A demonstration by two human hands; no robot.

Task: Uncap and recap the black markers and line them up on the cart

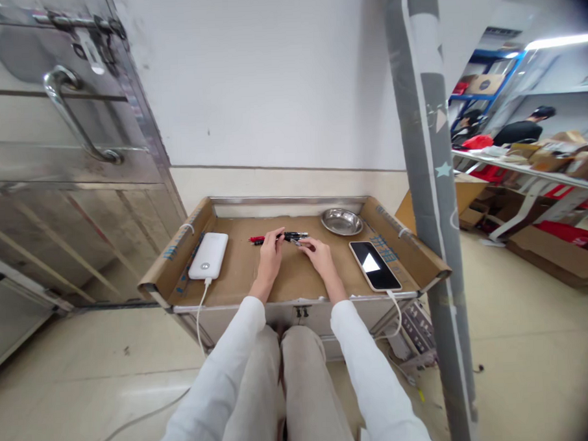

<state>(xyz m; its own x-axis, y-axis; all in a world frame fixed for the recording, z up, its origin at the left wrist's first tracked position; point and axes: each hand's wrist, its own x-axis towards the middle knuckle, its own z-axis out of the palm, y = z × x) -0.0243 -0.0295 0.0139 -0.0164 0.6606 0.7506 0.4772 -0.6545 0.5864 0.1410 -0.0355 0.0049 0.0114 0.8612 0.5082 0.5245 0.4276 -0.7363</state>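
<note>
My left hand (270, 255) rests on the cardboard-lined table top (238, 275), its fingertips pinching at a row of red and black pens (275, 237). My right hand (319, 255) lies just right of it, fingers closed on a small dark pen part (299, 243) at the end of that row. Both sleeves are white. What exactly the left fingers grip is too small to make out.
A white power bank (208, 255) with a cable lies at the left, a phone (374, 265) with a lit screen at the right, a metal dish (341, 221) at the back right. A grey pillar (432, 195) stands to the right, a steel door (66, 146) to the left. Another person sits far right.
</note>
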